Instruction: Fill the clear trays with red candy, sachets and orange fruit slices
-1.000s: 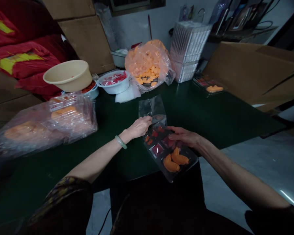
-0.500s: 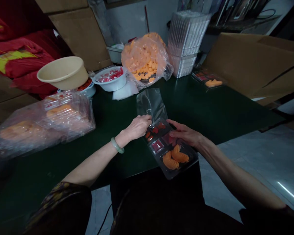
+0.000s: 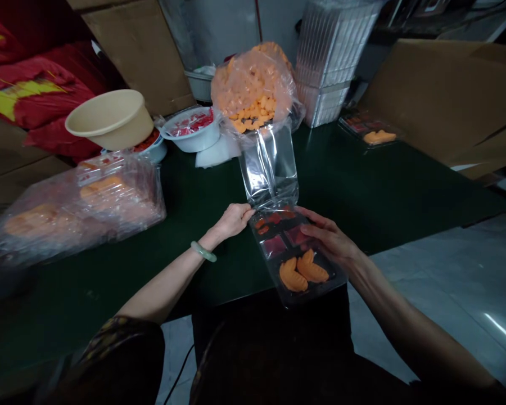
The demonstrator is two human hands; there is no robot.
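Note:
A black compartment tray [image 3: 274, 275] lies at the table's front edge, its near end over my lap. It holds two orange leaf-shaped pieces [image 3: 294, 275], red square packets [image 3: 274, 246] and small red-orange bits at the far end. A clear plastic bag [image 3: 270, 169] stretches away from the tray's far end. My left hand [image 3: 235, 219], with a green bangle on the wrist, pinches the bag's edge at the tray's far left corner. My right hand [image 3: 329, 233] grips the tray's right side, thumb over a red packet.
Packed trays in clear wrap [image 3: 122, 197] lie at left. Behind stand a cream basin [image 3: 109, 118], a white bowl [image 3: 194, 138] of red packets, a bag of orange pieces [image 3: 253, 84] and stacked clear trays [image 3: 333, 50]. Another filled tray [image 3: 375, 135] sits near a cardboard box [image 3: 442, 101].
The bag has opened out wider and now reaches the bag of orange pieces. My left hand has shifted slightly left and down to the tray's corner. My right hand keeps its hold.

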